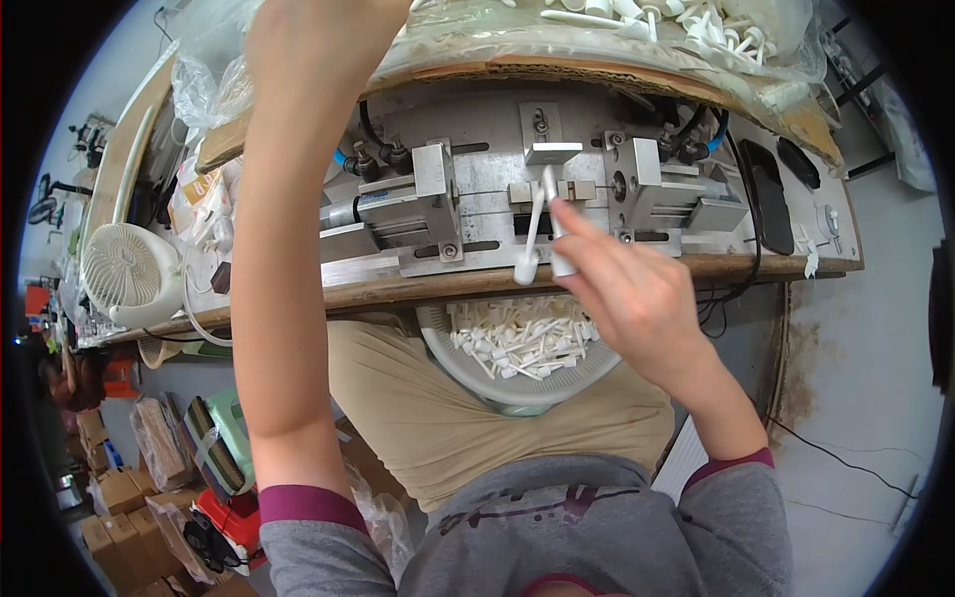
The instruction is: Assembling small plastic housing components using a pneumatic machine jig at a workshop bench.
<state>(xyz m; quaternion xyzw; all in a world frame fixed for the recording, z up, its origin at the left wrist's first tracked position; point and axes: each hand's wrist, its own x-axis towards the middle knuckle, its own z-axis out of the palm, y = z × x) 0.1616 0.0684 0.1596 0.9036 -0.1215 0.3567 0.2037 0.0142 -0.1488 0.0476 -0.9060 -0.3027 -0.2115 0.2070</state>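
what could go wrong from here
The right hand is close to the left metal unit and right metal unit; if either moved, it might get pinched. The loose-looking white stick beside it could drop. The basket of white pieces sits by the person's legs, so shifting them might spill some.

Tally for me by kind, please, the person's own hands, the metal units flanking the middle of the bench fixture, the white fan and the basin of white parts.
Hands: 2 (left hand, right hand)
Metal units: 2 (left unit, right unit)
White fan: 1
Basin of white parts: 1
Total: 6
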